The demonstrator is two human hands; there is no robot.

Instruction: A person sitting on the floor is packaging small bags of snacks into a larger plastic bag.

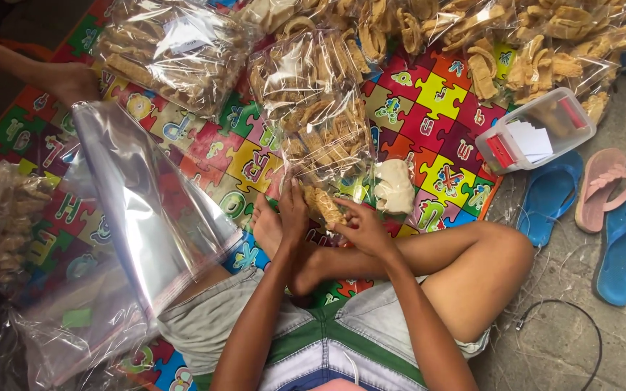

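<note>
We sit cross-legged on a bright puzzle-piece floor mat (429, 101) printed with letters, the biggest thing in view. Across its far edge lie many clear bags of fried crackers (530, 43). To our left a stack of empty clear plastic bags (139, 210) leans over our knee, and another person's hand (70, 81) rests at its top edge. A clear plastic box (537, 130) holding red and white slips sits at the mat's right edge, beside blue and pink sandals (603, 210) on the concrete. In front of our feet, our left hand (293, 213) and right hand (364, 228) are both closed on the mouth of a filled cracker bag (324, 137); a cracker (325, 205) lies between them.
</note>
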